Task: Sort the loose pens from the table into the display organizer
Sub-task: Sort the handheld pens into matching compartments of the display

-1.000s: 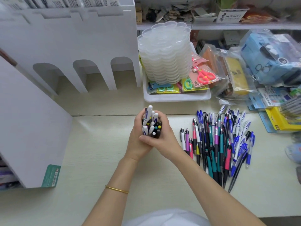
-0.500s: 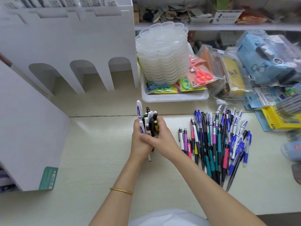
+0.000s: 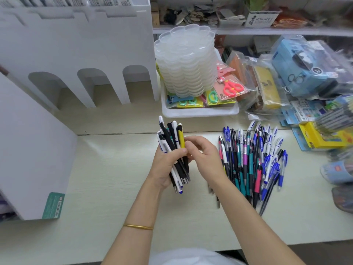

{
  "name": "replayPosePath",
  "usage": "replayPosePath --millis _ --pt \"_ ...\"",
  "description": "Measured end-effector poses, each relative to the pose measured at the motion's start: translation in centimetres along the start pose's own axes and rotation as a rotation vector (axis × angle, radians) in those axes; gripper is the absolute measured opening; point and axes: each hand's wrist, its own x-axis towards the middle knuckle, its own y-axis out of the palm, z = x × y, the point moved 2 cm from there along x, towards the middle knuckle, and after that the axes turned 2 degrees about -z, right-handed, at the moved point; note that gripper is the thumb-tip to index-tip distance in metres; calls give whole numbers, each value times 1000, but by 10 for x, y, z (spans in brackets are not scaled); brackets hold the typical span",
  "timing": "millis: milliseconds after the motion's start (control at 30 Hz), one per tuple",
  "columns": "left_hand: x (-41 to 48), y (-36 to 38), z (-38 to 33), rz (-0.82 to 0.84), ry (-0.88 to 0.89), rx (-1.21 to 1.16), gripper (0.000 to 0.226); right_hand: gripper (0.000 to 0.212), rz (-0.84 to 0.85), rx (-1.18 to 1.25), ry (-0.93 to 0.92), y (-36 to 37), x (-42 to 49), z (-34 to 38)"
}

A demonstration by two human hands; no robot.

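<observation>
My left hand [image 3: 164,167] grips a bundle of pens [image 3: 172,138], white, black and one yellow, held nearly upright above the pale table [image 3: 107,169]. My right hand [image 3: 206,159] is at the bundle's right side, its thumb and fingertips curled onto the pens near the yellow one. To the right, a pile of loose pens [image 3: 252,161] in blue, teal, black and pink lies on the table. The white display organizer [image 3: 76,44] with arched openings stands at the back left, apart from both hands.
A white panel [image 3: 32,150] with a green label stands at the left. Behind the hands a white tray [image 3: 200,112] holds stacked clear plastic dishes [image 3: 185,60] and packaged scissors [image 3: 231,88]. Bagged stationery and a yellow box [image 3: 321,138] crowd the right side.
The bundle has tilted from end-on to nearly upright and rides higher in my left hand. My right hand has slid off the front to the bundle's right side.
</observation>
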Motion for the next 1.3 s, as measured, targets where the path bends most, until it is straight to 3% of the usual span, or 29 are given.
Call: replayPosePath --millis 167,267,400,567,633,700,800,1000,1300 --pt "-27 2 -16 -3 6 17 25 9 56 18 11 3 -5 31" --pt "-56 -3 -22 -49 52 40 27 20 172 -42 3 12 -15 42" --pt "-105 -22 -27 -167 127 20 28 19 370 -20 -15 35 -42 51" --pt "-174 -60 -35 -426 299 117 35 7 618 26 -96 74 -92 64" --pt "-202 -78 -43 -582 391 232 48 10 709 42 -157 96 -114 71" --pt "-227 -100 -52 -718 478 298 45 13 801 74 -220 121 -135 80" --pt "-261 -134 -76 -794 627 423 58 20 890 90 -338 165 -162 98" --pt "-313 -220 -137 -864 827 630 65 17 860 102 -546 265 -208 133" --pt "-337 -329 -216 -765 858 665 60 31 683 81 -598 388 -241 168"
